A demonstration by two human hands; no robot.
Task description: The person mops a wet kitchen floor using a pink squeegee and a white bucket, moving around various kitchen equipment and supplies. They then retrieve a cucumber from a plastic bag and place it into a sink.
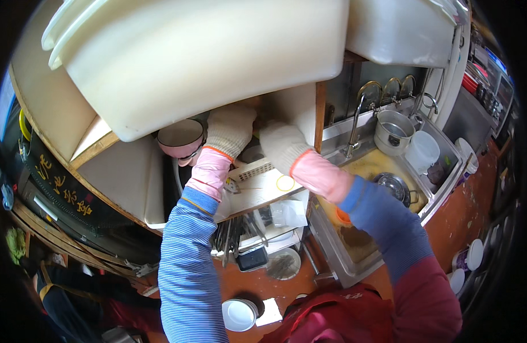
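Both my hands wear off-white knit gloves over pink sleeves and reach into a wooden shelf compartment. My left hand [231, 128] is beside a pink pan or bowl [180, 143] with a pale inside. To its right, my right hand [283, 141] is above a cream perforated plastic basket [251, 170]. The fingers of both hands are lost in shadow at the back, so what they hold or touch is hidden. A thin yellow ring [285, 183] lies on the white shelf board [263, 188] in front of the basket.
A large white plastic tub [212, 64] overhangs the compartment. Right of it, a steel sink [358, 274] holds cloudy water, a metal pot [394, 133] and a strainer [392, 188]. Knives [229, 236] hang below the shelf. A white bucket [240, 315] stands on the floor; another person [74, 300] is lower left.
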